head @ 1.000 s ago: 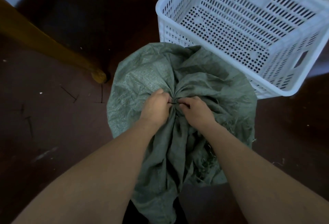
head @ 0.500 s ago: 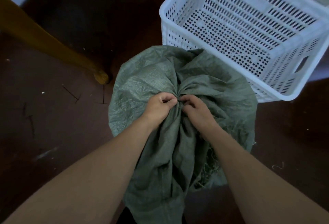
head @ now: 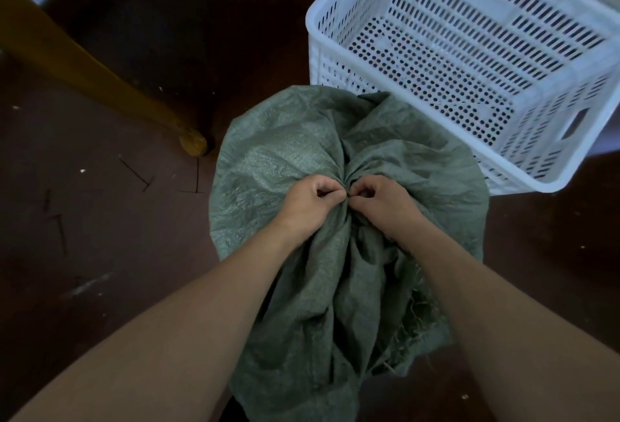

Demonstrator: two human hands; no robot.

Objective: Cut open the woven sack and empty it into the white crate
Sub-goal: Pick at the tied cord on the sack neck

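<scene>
Left grip (head: 310,201) and right grip (head: 382,201), both bare hands, are clenched on the gathered neck of the woven sack (head: 285,159). They sit side by side with their knuckles almost touching. On each hand the fingers (head: 327,186) curl in against the thumb and pinch the bunched green cloth right at the point where the folds run together. Whether anything besides cloth is held between the fingers cannot be told. Both forearms reach in from the near edge, the left one across the near left of the scene and the right one along the near right.

The sack stands on the dark brown floor (head: 100,253) directly under the hands. Its rounded, full body bulges out to the left, right and far side of them. Its loose top hangs toward the near side between the forearms, with a frayed edge (head: 412,327) showing beside the right forearm.

The white crate (head: 590,96) sits on the floor at the far right, just beyond the sack, and its perforated bottom shows. The far bulge of the sack covers part of the crate's near wall, and contact between the two cannot be judged.

A yellow wooden leg (head: 100,79) slants down to the floor at the far left, near the sack but apart from it
</scene>
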